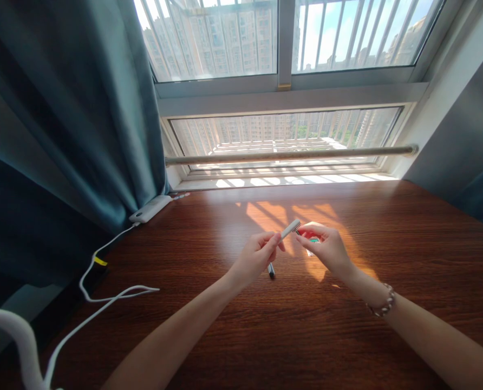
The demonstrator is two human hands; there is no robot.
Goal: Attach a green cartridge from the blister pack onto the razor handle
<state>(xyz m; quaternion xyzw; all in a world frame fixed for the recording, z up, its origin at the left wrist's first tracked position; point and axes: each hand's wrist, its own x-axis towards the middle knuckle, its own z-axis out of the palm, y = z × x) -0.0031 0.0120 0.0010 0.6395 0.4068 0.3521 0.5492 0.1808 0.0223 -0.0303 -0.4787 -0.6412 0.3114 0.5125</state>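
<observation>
My left hand [261,250] pinches the near end of a slim white handle with a row of dark teeth or bristles [290,229], like a small comb or brush. It is held tilted above the brown table, its toothed end up and to the right. Close by that end, my right hand [325,246] has thumb and fingertips drawn together; what is between them is too small to make out. On the table under my right hand lies a small green-and-white item [312,246], partly covered. A short white-and-black stick-like thing [271,270] lies below my left hand.
The wooden table [209,325] reaches to a barred window with a horizontal rail [290,156]. At left, a white power strip [152,209] with a white cable [87,276] lies beside a blue curtain [115,108]. A thick white curved tube [20,336] stands at lower left.
</observation>
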